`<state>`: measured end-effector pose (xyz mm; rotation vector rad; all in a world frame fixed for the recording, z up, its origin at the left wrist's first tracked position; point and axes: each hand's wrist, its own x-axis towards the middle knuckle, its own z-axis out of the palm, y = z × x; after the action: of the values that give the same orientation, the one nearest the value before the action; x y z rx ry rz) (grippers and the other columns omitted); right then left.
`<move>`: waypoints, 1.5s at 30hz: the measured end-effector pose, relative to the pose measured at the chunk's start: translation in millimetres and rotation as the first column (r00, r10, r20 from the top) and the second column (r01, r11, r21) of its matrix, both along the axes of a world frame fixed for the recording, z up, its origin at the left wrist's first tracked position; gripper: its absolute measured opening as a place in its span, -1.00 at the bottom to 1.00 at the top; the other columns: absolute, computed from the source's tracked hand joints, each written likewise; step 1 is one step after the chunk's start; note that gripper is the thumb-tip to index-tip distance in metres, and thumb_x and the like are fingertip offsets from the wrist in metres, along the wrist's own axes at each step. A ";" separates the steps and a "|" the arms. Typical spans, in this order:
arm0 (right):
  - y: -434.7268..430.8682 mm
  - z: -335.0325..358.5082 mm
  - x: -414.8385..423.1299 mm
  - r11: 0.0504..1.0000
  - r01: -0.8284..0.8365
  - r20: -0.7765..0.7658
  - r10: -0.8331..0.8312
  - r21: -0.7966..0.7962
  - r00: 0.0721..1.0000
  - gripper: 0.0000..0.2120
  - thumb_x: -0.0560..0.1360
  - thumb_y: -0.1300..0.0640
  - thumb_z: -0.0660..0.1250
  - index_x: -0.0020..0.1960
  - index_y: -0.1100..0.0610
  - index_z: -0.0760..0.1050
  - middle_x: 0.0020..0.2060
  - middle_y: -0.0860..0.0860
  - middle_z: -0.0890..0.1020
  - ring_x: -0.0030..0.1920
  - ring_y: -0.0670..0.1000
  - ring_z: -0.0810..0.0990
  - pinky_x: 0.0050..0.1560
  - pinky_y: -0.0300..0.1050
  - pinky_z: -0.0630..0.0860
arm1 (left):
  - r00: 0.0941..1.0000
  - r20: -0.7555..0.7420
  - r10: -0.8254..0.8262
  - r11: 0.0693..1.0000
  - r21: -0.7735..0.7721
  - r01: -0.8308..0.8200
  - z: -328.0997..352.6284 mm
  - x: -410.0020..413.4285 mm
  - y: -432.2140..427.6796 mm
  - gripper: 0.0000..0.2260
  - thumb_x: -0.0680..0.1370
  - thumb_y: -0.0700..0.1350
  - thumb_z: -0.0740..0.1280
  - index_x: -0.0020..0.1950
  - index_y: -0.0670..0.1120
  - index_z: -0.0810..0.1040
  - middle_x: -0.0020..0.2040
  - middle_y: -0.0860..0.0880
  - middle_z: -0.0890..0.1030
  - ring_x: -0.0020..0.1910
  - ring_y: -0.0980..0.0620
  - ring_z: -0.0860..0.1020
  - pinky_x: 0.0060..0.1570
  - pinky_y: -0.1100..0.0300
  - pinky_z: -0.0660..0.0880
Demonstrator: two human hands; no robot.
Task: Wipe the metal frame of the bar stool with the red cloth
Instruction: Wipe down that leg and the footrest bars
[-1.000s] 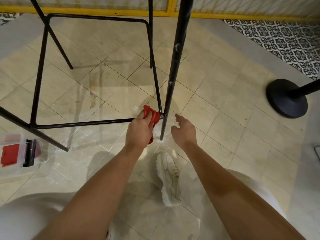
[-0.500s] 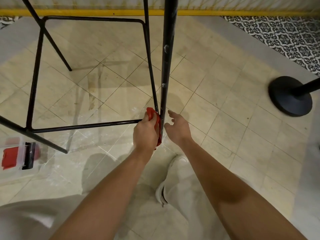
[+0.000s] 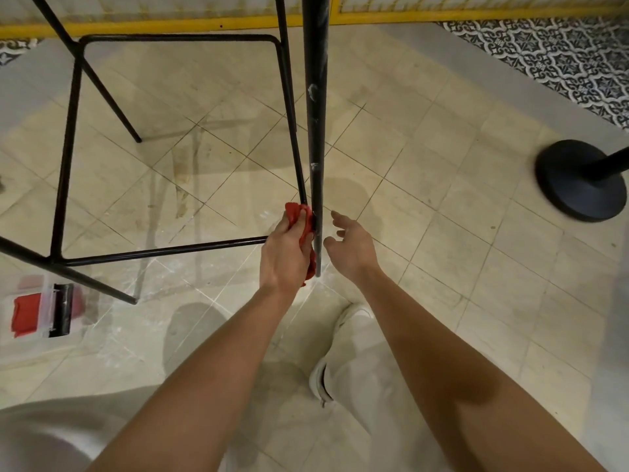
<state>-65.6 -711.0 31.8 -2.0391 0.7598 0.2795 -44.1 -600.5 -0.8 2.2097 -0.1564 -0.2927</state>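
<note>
The bar stool's black metal frame (image 3: 163,249) fills the upper left, seen from above, with thin legs and a square footrest ring. Its nearest leg (image 3: 316,131) runs down the middle and carries white specks. My left hand (image 3: 284,257) grips the red cloth (image 3: 299,216) and holds it against the lower part of that leg, where the footrest bar meets it. Most of the cloth is hidden under my fingers. My right hand (image 3: 352,247) hovers just right of the leg with loosely spread fingers, holding nothing.
A clear plastic box (image 3: 41,311) with red and black contents sits on the floor at the left. A black round stanchion base (image 3: 578,182) stands at the right. My white shoe (image 3: 323,379) is below the hands. Yellow barrier rail (image 3: 170,27) runs along the top.
My left hand has shifted the cloth from the footrest joint onto the nearest leg. My right hand moved in closer to that leg. My foot drew back toward me.
</note>
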 end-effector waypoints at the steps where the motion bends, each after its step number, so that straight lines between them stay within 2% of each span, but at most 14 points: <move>1: -0.2 0.3 0.3 1.000 0.003 -0.003 -0.003 0.002 1.000 -0.47 0.52 0.23 0.25 0.46 0.07 0.25 0.38 0.01 0.40 0.35 0.02 0.38 0.33 -0.16 0.35 | 0.998 -0.054 0.034 0.999 -0.021 -0.035 -2.3 0.1 0.0 -0.78 0.64 0.03 0.14 0.24 0.21 0.47 -0.06 0.13 0.59 -0.16 0.18 0.60 -0.20 0.32 0.54; 3: -1.3 0.7 1.2 1.000 0.009 -0.002 -0.009 0.009 1.000 -0.48 0.53 0.23 0.25 0.46 0.06 0.26 0.39 0.01 0.39 0.34 0.01 0.39 0.29 -0.19 0.35 | 0.993 -0.099 0.068 0.998 -0.012 -0.069 -2.7 -1.9 5.2 -0.81 0.63 0.04 0.17 0.19 0.19 0.50 -0.16 0.08 0.62 -0.26 0.09 0.62 -0.37 0.18 0.55; 7: -0.6 1.3 0.2 1.000 -0.003 0.003 0.003 0.011 1.000 -0.49 0.52 0.24 0.25 0.45 0.07 0.27 0.38 0.01 0.39 0.32 0.01 0.41 0.33 -0.09 0.38 | 0.989 -0.001 -0.146 0.974 0.176 0.144 -1.8 -5.3 23.0 -0.69 0.58 -0.14 0.21 0.32 -0.05 0.47 0.05 -0.14 0.64 -0.18 -0.14 0.66 -0.24 -0.03 0.62; 9: 0.5 1.0 0.2 1.000 -0.010 0.016 0.009 0.009 1.000 -0.49 0.52 0.25 0.25 0.45 0.07 0.28 0.38 0.02 0.39 0.34 0.02 0.39 0.35 -0.04 0.37 | 0.991 0.023 -0.135 0.977 0.169 0.129 1.3 -2.8 29.6 -0.75 0.56 -0.13 0.25 0.23 -0.07 0.55 -0.06 -0.11 0.67 -0.28 -0.10 0.65 -0.28 0.02 0.61; 10: 0.8 0.7 0.8 1.000 -0.010 0.021 0.010 0.007 1.000 -0.49 0.52 0.25 0.25 0.45 0.08 0.28 0.38 0.02 0.39 0.35 0.03 0.38 0.35 -0.03 0.37 | 0.988 0.106 -0.114 0.980 0.174 0.094 5.0 -1.8 30.3 -0.78 0.55 -0.14 0.29 0.17 -0.07 0.60 -0.08 -0.08 0.67 -0.28 -0.08 0.65 -0.24 0.09 0.61; 13: 1.3 0.1 1.8 1.000 -0.008 0.028 0.008 0.000 1.000 -0.49 0.52 0.25 0.25 0.45 0.08 0.28 0.38 0.02 0.39 0.36 0.03 0.38 0.35 -0.04 0.37 | 0.946 0.318 -0.055 0.984 0.180 -0.003 7.6 2.4 23.1 -0.76 0.51 -0.19 0.37 0.16 -0.12 0.63 0.03 -0.06 0.67 -0.10 -0.03 0.65 -0.02 0.28 0.52; 15: 1.2 -0.3 1.9 1.000 -0.004 0.030 0.005 -0.009 1.000 -0.50 0.52 0.25 0.25 0.44 0.08 0.29 0.37 0.02 0.40 0.35 0.02 0.39 0.35 -0.05 0.36 | 0.969 0.241 -0.057 0.992 0.122 0.028 5.3 4.4 13.3 -0.77 0.55 -0.15 0.31 0.20 -0.06 0.60 0.07 -0.05 0.66 -0.06 -0.02 0.65 0.00 0.19 0.57; 18: 0.8 -1.3 0.9 1.000 -0.011 0.020 0.012 -0.021 1.000 -0.50 0.52 0.23 0.24 0.44 0.08 0.29 0.35 0.01 0.42 0.33 0.01 0.40 0.34 -0.10 0.36 | 0.997 0.039 -0.072 0.991 0.114 0.067 0.1 0.9 2.1 -0.82 0.62 -0.05 0.19 0.17 0.05 0.52 -0.07 -0.03 0.63 -0.19 -0.08 0.64 -0.25 0.00 0.62; 21: 0.6 -2.5 3.1 0.999 -0.016 0.016 0.016 -0.031 1.000 -0.51 0.52 0.23 0.24 0.44 0.08 0.29 0.35 0.02 0.43 0.33 0.01 0.41 0.33 -0.10 0.37 | 0.988 0.116 -0.101 0.965 0.252 0.069 -4.4 -0.6 3.6 -0.72 0.62 -0.09 0.18 0.31 -0.04 0.49 0.05 -0.06 0.61 -0.09 -0.09 0.60 -0.18 -0.03 0.60; 25: 3.1 -2.6 4.4 1.000 -0.014 0.017 0.015 -0.027 1.000 -0.50 0.52 0.24 0.24 0.45 0.08 0.28 0.36 0.02 0.41 0.33 0.02 0.40 0.32 -0.11 0.38 | 0.982 0.161 -0.100 0.947 0.317 0.044 -3.9 0.5 23.1 -0.70 0.56 -0.19 0.25 0.29 -0.08 0.52 0.09 -0.08 0.61 -0.12 -0.12 0.61 -0.19 -0.01 0.61; 29: 7.0 -1.1 4.1 0.999 -0.029 0.029 0.029 -0.029 0.999 -0.49 0.53 0.25 0.25 0.45 0.09 0.27 0.36 0.03 0.41 0.33 0.04 0.40 0.30 -0.08 0.41 | 0.982 0.185 -0.041 0.939 0.344 -0.025 -7.1 5.0 58.4 -0.72 0.54 -0.15 0.26 0.24 -0.07 0.56 0.01 -0.07 0.63 -0.18 -0.08 0.63 -0.20 0.01 0.61; 33: 8.7 -2.1 4.5 0.999 -0.032 0.030 0.033 -0.039 0.999 -0.48 0.52 0.23 0.27 0.46 0.08 0.26 0.35 0.02 0.42 0.32 0.03 0.41 0.31 -0.03 0.41 | 0.973 0.217 0.078 0.949 0.284 -0.139 -4.3 9.0 72.1 -0.74 0.57 -0.08 0.19 0.20 -0.04 0.57 -0.09 -0.03 0.63 -0.25 -0.01 0.64 -0.24 0.04 0.61; 38: 11.6 -3.9 5.2 0.999 -0.035 0.024 0.036 -0.035 0.999 -0.48 0.51 0.25 0.26 0.45 0.07 0.29 0.34 0.01 0.43 0.31 0.04 0.42 0.28 -0.08 0.43 | 0.982 0.175 -0.069 0.964 0.267 0.020 -2.2 3.6 58.5 -0.75 0.59 -0.12 0.23 0.25 -0.02 0.53 0.01 -0.06 0.62 -0.27 -0.10 0.63 -0.35 0.01 0.61; 45: 16.3 -3.1 10.5 0.999 -0.026 0.028 0.027 -0.032 0.999 -0.54 0.51 0.26 0.25 0.40 0.08 0.35 0.26 0.03 0.48 0.24 0.04 0.46 0.18 0.01 0.51 | 0.984 0.176 -0.007 0.918 0.391 -0.063 -3.2 7.3 82.8 -0.69 0.60 -0.09 0.20 0.33 -0.05 0.49 0.17 -0.09 0.58 -0.02 -0.14 0.60 -0.10 -0.01 0.60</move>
<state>-55.1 -694.7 28.7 -2.0796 0.7239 0.2546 -36.7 -517.7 -4.0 2.6401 -0.1718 -0.1199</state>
